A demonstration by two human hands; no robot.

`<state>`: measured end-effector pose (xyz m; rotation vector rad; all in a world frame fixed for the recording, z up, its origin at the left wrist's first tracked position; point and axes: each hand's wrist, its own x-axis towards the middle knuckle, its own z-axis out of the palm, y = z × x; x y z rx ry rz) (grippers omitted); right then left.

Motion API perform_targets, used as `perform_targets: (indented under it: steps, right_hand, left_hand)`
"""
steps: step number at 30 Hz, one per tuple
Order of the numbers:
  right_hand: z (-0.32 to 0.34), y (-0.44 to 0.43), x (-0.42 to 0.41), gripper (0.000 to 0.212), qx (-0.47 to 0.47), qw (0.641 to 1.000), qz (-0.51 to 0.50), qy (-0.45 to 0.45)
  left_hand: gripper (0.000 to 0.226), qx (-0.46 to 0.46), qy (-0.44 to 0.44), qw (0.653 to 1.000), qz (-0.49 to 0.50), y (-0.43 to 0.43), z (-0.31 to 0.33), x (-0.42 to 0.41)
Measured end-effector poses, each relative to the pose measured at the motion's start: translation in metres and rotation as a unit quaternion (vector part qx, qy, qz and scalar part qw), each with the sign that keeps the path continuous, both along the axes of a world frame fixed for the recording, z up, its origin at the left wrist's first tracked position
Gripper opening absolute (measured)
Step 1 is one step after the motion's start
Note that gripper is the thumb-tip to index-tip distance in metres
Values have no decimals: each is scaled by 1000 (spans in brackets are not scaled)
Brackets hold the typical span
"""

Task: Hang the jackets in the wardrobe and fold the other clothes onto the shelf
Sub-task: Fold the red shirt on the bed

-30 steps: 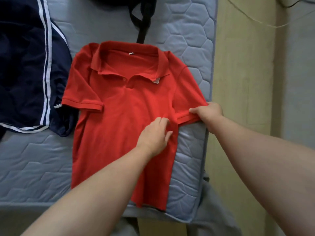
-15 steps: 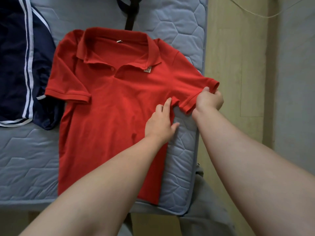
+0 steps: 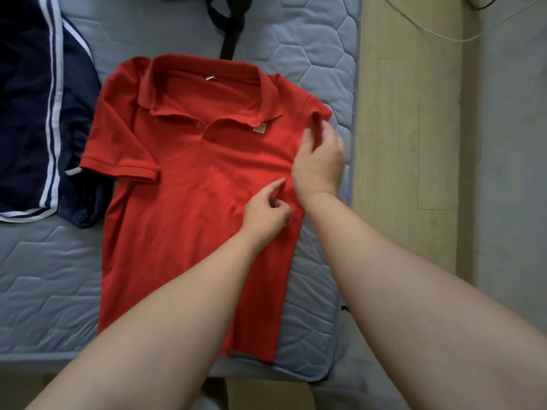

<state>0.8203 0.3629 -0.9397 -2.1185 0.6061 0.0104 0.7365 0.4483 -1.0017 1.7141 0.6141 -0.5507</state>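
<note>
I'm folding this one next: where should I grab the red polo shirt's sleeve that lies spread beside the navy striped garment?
Pinch the cuff band of the spread sleeve on the red polo shirt, coming from the navy white-striped garment: it lies flat, with that band its free edge.

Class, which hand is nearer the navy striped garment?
Left. The left hand is over the red polo shirt, closer to the navy striped garment; the right hand is farther, at the shirt's opposite shoulder.
</note>
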Motion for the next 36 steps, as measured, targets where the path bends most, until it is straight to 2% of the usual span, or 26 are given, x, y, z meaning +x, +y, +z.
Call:
perform_targets:
  steps: [1,3,5,6,7,9,11,13,15,17,20,24,26,28,29,31,33,34,36]
  right_hand:
    - [1,15,-4,36,-3,998,65,2]
    - [-3,42,-12,51,-10,970,231,78]
    - [-12,61,-20,66,-29,904,384,187]
    - [-16,66,-25,67,-46,876,426,221]
    - [-19,70,-28,64,-64,864,442,234]
    - [-23,74,-33,57,-87,872,424,229]
    - [-25,77,-35,52,-96,874,409,242]
    - [-26,80,-36,48,-108,865,415,262]
    - [-25,89,-38,44,-126,861,421,257]
    - [-23,102,-40,39,-136,858,432,242]
    - [-22,128,-36,41,-113,850,458,236]
    - [-26,161,-23,45,-65,858,457,226]
    - [-28,173,-16,44,-48,871,433,226]
    - [-31,183,-10,39,-20,893,388,226]
    - [-32,187,-7,35,12,909,349,229]
    - [-30,191,-2,30,133,931,232,248]
    - [-25,189,5,41,264,915,104,288]
    - [-23,186,8,50,311,898,60,305]
    - [-25,178,12,65,361,873,11,328]
  left_hand:
    - [56,-11,17,997,70,11,2,-3]
    - [38,3,47,985,164,41,4,-10]
    - [24,26,63,970,233,77,7,-18]
    - [17,46,61,961,266,96,8,-22]
    - [11,74,56,950,297,115,8,-25]
    - [10,138,47,925,351,153,5,-25]
    - [26,197,51,903,378,190,3,-19]
    - [52,255,68,891,369,222,1,-8]
    - [73,262,82,889,368,245,3,3]
    - [78,202,81,896,387,259,8,16]
    - [73,189,95,908,361,280,11,36]
    - [33,174,89,920,339,292,14,61]
    - [27,253,47,907,333,289,27,77]
    - [24,367,-40,881,296,275,48,86]
    - [24,399,-114,877,244,265,58,87]
    - [24,407,-280,868,53,241,73,82]
    - [26,352,-387,840,-146,221,78,69]
    - [28,330,-410,824,-209,216,78,60]
    - [27,340,-414,803,-263,212,72,41]
